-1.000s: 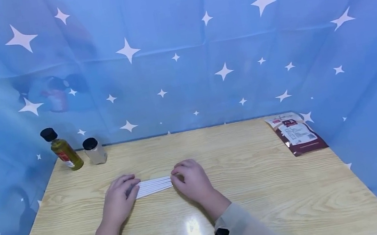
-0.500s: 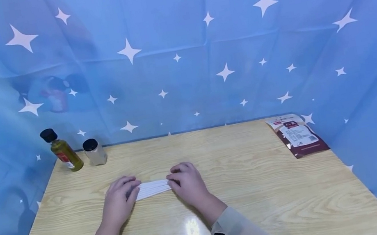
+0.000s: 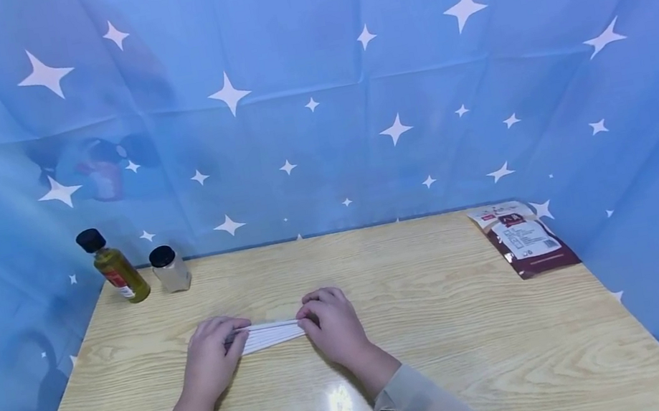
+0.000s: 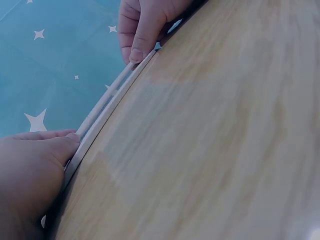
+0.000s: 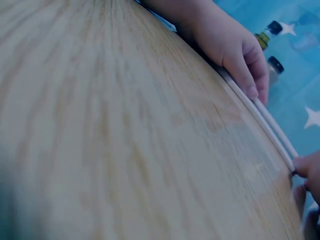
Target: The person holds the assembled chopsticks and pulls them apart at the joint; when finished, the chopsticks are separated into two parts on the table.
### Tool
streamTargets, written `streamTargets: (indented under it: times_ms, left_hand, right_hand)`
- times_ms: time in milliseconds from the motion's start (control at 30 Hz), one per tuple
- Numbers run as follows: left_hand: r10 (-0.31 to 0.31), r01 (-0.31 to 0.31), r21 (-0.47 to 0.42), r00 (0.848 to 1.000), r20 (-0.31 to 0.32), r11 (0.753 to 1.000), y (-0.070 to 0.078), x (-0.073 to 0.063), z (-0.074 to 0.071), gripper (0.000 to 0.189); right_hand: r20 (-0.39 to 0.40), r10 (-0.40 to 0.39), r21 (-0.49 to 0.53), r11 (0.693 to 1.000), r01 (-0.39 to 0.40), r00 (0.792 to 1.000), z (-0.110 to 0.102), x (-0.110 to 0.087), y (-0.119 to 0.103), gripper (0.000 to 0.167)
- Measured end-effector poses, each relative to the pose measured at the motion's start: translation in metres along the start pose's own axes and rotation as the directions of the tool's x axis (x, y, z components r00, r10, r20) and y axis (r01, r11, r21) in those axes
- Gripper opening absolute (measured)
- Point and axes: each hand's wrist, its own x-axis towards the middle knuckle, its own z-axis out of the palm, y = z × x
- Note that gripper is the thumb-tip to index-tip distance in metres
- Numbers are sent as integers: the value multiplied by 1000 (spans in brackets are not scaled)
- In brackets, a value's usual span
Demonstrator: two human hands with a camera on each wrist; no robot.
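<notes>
At ten o'clock from my work, a green bottle (image 3: pixel 120 275) and a black-lidded jar (image 3: pixel 172 271) stand on the surface (image 3: pixel 493 360). At nine, my left grip (image 3: pixel 213 359) is pinched on one end of the white strips (image 3: pixel 274 335) (pleats or separate pieces, I cannot tell), held side by side at dial's centre. At three, my right grip (image 3: pixel 334 327) pinches the other end. I judge the rows formed but uneven; what remains is unclear. Just before three, well apart, lies a pouch (image 3: pixel 528 241).

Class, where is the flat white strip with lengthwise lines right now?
In the head view, the white strip is left of centre, held between the left hand and right hand, nearer the camera than the small pale jar with a black lid.
</notes>
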Motion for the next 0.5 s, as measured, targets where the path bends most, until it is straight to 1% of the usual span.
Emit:
streamTargets:
  times_ms: [133, 300, 433, 500]
  left_hand:
    - [9, -9, -14, 1000, -30, 1000, 1, 0, 0, 16]
    - [24, -26, -17, 995, -93, 1000, 2, 0, 1, 13]
    - [35, -34, 10, 987, -155, 999, 2, 0, 1, 13]
    - [51, -45, 36, 980, -190, 998, 2, -1, 0, 15]
  right_hand:
    - [-25, -12, 15, 1000, 12, 1000, 1, 0, 1, 4]
    - [-74, -40, 54, 998, 44, 996, 2, 0, 3, 6]
    - [-113, -62, 116, 990, 75, 992, 2, -1, 4, 5]
    - [-127, -66, 142, 986, 84, 990, 2, -1, 5, 4]
